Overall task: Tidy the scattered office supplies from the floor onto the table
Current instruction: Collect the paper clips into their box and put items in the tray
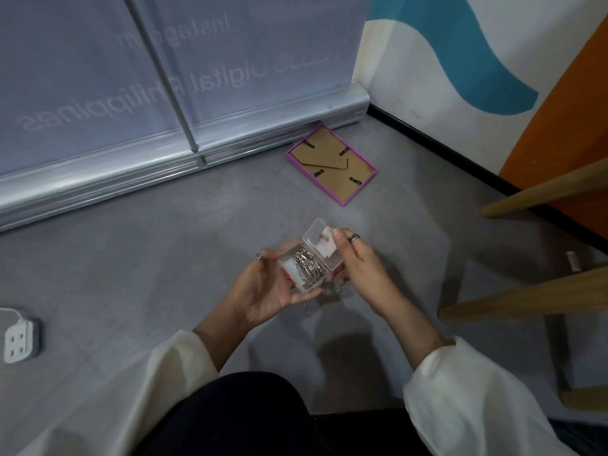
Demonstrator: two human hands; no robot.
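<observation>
So the left hand [263,287] cups a small clear box [304,269] over the grey floor [164,274], fingers curled round its base; it's stuffed with paper clips [307,266], too tangled to count. The right hand [357,261] pinches the hinged lid [324,245], swung open. One clip [307,307] dangles below the box. Further out, one pink picture frame [332,164] lies face down near the banner stand's base [184,159], with open floor between. One power strip [19,340] sits at the left edge, two wooden legs [526,297] on the right.
</observation>
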